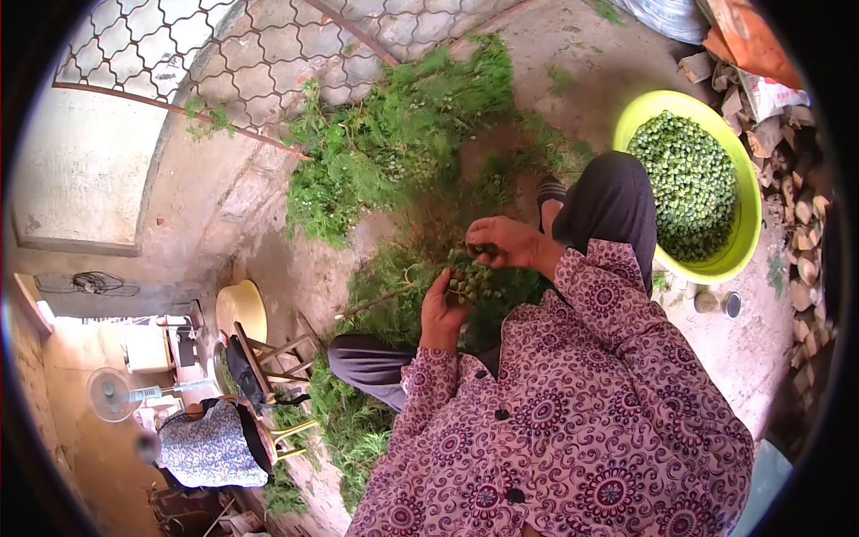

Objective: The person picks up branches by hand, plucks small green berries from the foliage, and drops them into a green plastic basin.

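Note:
My left hand (442, 309) is closed on a sprig with a cluster of small green fruits (474, 283), held over my lap. Close beside it, my right hand (503, 242) has its fingers curled around a few dark green fruits; exactly how many is hidden. Beneath both hands lies a heap of feathery green branches (380, 268), some with a bare woody stem. To my right stands a yellow-green basin (752, 224), holding many small green fruits (684, 183).
A larger pile of leafy branches (403, 125) lies ahead, by a metal lattice (268, 54). Chopped firewood (805, 268) is stacked at the right, with a jar (707, 302) near the basin. Leftward are a yellow tub (242, 311), a wooden stool (259, 367) and a fan (112, 394).

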Demonstrator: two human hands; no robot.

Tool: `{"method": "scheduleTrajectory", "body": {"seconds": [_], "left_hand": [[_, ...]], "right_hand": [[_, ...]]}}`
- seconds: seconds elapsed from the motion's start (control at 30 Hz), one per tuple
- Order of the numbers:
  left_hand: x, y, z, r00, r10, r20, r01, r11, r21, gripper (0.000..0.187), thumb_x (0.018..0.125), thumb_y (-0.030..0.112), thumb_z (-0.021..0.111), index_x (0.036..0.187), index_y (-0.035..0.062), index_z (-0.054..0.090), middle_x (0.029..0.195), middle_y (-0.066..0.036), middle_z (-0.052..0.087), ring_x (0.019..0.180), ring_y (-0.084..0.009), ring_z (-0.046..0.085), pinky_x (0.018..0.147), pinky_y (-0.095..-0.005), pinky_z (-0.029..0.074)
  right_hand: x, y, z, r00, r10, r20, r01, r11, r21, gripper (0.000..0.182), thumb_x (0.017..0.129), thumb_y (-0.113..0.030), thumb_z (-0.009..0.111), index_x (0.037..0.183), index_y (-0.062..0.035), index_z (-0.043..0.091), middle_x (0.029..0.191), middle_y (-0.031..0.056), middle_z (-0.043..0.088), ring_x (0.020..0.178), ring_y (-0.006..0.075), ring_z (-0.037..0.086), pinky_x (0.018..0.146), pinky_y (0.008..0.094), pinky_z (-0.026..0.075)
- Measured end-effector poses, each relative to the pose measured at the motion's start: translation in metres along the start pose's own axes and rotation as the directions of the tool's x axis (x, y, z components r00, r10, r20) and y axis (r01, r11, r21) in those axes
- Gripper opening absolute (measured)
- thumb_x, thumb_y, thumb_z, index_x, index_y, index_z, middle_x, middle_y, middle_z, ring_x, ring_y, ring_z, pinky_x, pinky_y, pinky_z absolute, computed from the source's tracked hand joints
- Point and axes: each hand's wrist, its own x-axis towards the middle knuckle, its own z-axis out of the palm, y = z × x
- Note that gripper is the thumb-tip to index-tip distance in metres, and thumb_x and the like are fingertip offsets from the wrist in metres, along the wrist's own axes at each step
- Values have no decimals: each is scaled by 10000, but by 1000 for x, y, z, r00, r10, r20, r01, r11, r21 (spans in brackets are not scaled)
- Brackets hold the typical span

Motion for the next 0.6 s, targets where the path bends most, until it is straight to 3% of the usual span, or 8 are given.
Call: {"method": "scheduleTrajectory", "body": {"seconds": [0.07, 0.13, 0.17, 0.23, 0.27, 0.33, 0.43, 0.6], "left_hand": [[3, 1, -9, 999, -12, 40, 12, 1000, 15, 139, 819, 152, 530, 854, 19, 549, 864, -122, 584, 835, -270, 547, 801, -414, 438], [5, -1, -11, 996, -27, 81, 25, 999, 32, 167, 809, 170, 539, 869, 15, 553, 916, -137, 587, 862, -287, 544, 818, -416, 430], [5, -3, -8, 998, 0, 64, -3, 999, 51, 176, 808, 171, 541, 898, 20, 555, 924, -125, 587, 860, -272, 545, 809, -409, 430], [8, -4, -11, 999, 26, 47, -30, 997, 70, 190, 808, 172, 543, 928, 25, 556, 932, -113, 588, 859, -257, 546, 800, -402, 430], [12, -3, -15, 999, 30, 22, -31, 996, 78, 197, 807, 176, 547, 943, 34, 560, 931, -99, 589, 854, -240, 546, 791, -394, 429], [14, -5, -16, 1000, 27, -5, -26, 996, 85, 205, 807, 180, 550, 959, 44, 563, 930, -86, 590, 850, -223, 546, 782, -386, 427], [12, -5, -12, 1000, 29, 5, -30, 987, 160, 199, 812, 193, 546, 958, 59, 565, 915, -66, 592, 842, -204, 546, 781, -377, 422], [13, -5, -6, 996, -16, 84, 1, 985, 171, 225, 840, 200, 501, 1009, 55, 532, 963, -82, 575, 870, -209, 537, 798, -383, 414]], "right_hand": [[1, 3, 3, 1000, -10, -19, 7, 990, -141, 142, 819, -168, 528, 914, -62, 534, 737, 24, 532, 582, 104, 497, 395, 189, 326], [1, 7, 8, 998, -60, -18, 47, 901, -431, 177, 776, -196, 583, 859, -41, 594, 687, 14, 559, 557, 105, 505, 418, 236, 360], [3, 11, 9, 998, -59, -19, 45, 901, -431, 177, 776, -196, 583, 859, -41, 594, 687, 14, 559, 557, 105, 505, 418, 236, 360], [7, 19, 14, 941, -322, 109, 286, 577, -765, 230, 705, -233, 621, 796, -22, 633, 648, 55, 593, 547, 155, 541, 476, 302, 411], [6, 19, 16, 941, -321, 107, 284, 579, -764, 230, 705, -233, 621, 796, -22, 633, 648, 55, 593, 547, 155, 541, 476, 302, 411], [3, 19, 20, 911, -355, 211, 302, 224, -926, 270, 634, -245, 625, 784, -21, 640, 685, 120, 610, 573, 228, 572, 557, 348, 441], [2, 23, 24, 894, -367, 259, 311, 91, -946, 291, 604, -241, 616, 805, -32, 638, 682, 158, 588, 612, 281, 573, 575, 371, 444], [5, 31, 19, 876, -427, 226, 273, 52, -961, 279, 601, -224, 614, 802, -32, 630, 705, 167, 587, 656, 324, 567, 604, 397, 446]]}}
